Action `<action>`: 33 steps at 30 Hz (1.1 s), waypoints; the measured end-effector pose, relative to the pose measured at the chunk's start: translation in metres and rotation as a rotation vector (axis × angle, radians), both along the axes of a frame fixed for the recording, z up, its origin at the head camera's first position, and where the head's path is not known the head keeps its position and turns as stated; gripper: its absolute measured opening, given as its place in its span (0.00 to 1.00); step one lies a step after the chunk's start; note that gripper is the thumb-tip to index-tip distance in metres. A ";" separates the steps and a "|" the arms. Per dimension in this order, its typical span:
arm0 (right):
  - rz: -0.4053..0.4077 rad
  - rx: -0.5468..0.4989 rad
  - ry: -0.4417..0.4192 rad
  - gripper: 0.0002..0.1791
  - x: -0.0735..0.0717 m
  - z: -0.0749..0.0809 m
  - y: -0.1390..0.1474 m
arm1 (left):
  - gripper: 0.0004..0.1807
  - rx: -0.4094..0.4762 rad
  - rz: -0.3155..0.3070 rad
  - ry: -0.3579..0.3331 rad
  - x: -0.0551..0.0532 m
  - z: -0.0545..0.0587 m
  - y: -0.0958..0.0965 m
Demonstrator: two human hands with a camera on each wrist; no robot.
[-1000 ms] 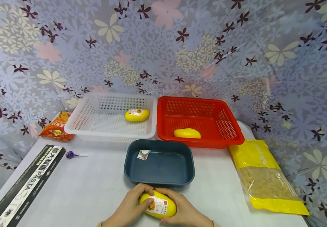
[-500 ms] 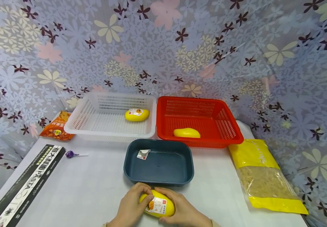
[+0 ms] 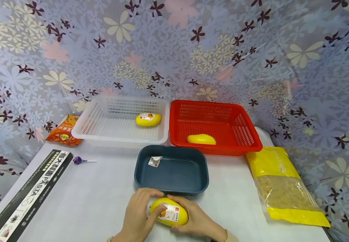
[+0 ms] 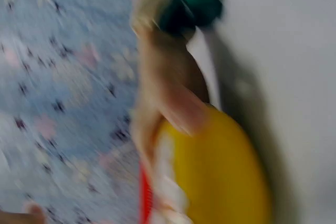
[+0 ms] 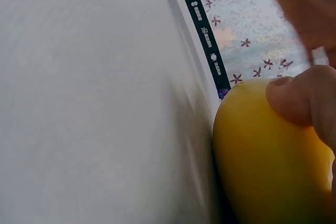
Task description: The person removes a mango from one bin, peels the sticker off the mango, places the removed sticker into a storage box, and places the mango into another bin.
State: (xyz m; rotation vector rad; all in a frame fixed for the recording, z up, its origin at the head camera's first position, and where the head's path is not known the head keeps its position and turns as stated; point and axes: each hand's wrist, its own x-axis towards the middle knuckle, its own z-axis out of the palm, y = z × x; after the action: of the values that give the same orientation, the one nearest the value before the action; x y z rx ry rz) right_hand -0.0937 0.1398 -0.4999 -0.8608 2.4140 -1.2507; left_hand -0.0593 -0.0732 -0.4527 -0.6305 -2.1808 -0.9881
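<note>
A yellow mango [image 3: 175, 220] with a white printed label [image 3: 172, 212] lies on the table before the dark blue tub [image 3: 169, 191]. My right hand [image 3: 197, 215] grips its right end, fingers over the far side; in the right wrist view the thumb presses on the yellow skin. My left hand [image 3: 138, 211] is at the other end, thumb over the label's left edge, forefinger lifted off the skin. The left wrist view is blurred. Inside the tub, a crumpled label [image 3: 155, 161] sticks near the back left corner.
A white basket [image 3: 119, 141] holds a labelled mango [image 3: 148, 120]; a red basket [image 3: 222, 149] holds one without a visible label [image 3: 201, 138]. Left are an orange snack bag [image 3: 63, 131], a pasta box [image 3: 29, 195] and a lollipop [image 3: 78, 160]. A yellow bag [image 3: 283, 188] lies right.
My left hand has loosened from the mango's end, its forefinger lifting and spreading away from the thumb. The right hand keeps its grip. The head view has shifted slightly.
</note>
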 end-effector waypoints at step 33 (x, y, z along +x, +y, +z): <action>0.014 0.060 -0.112 0.43 0.001 0.009 -0.003 | 0.17 -0.060 -0.160 -0.505 -0.092 0.058 -0.032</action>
State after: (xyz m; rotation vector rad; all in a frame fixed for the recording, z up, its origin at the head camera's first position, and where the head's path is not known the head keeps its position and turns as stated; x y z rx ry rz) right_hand -0.0926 0.1369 -0.4911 -0.7690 2.3410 -1.1817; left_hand -0.1510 -0.1056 -0.3951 -0.6423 -2.6375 -1.2785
